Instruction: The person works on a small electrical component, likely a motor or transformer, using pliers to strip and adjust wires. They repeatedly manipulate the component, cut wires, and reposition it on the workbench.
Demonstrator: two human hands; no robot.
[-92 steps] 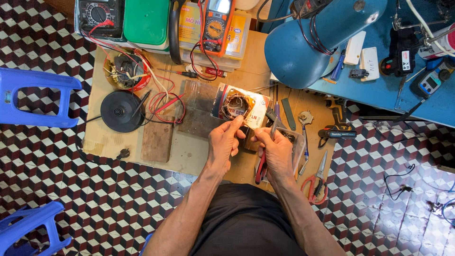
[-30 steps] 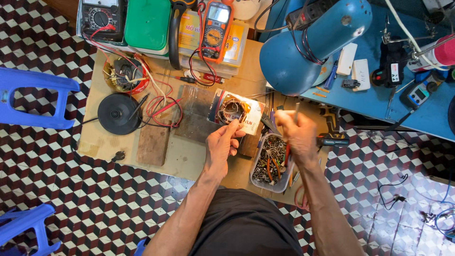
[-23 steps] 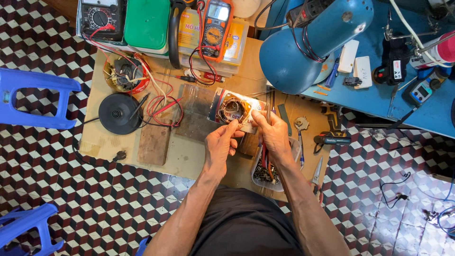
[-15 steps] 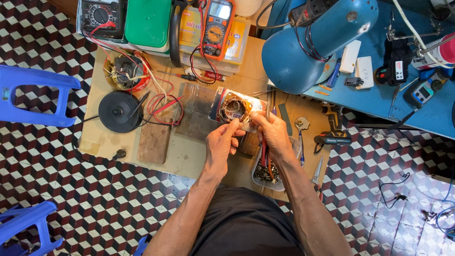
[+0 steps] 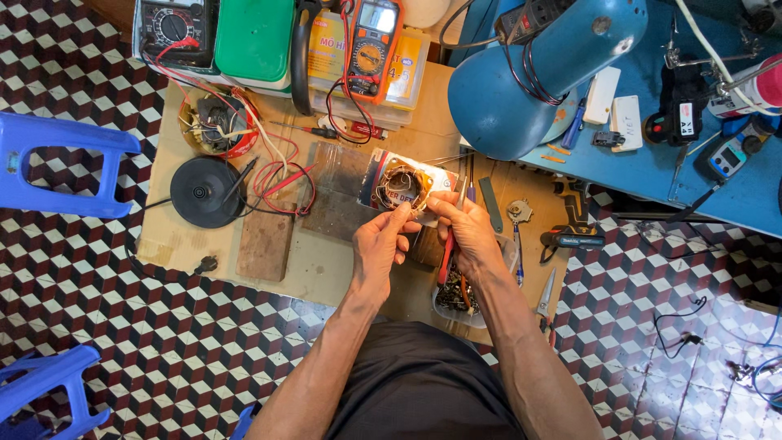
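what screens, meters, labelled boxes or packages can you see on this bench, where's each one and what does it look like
Analog meter: far left corner, black, round white dial.
Digital multimeter: top centre, orange and black, grey screen, lying on a box.
Clear storage box: under that multimeter, yellow printed label.
Green lidded box: between the two meters.
Small handheld meter: right, on the blue table, grey screen.
White printed card: under the coil by the fingers.

You sat over a floor tiled in a cube pattern of dark red, black and white, which ran out to every edge. A low wooden board lay at the centre as your bench. At nine o'clock stood a blue plastic stool, with a second blue stool at seven o'clock (only partly in view). A blue table filled two o'clock, and a blue lamp shade hung over its near corner. Light was even and bright.
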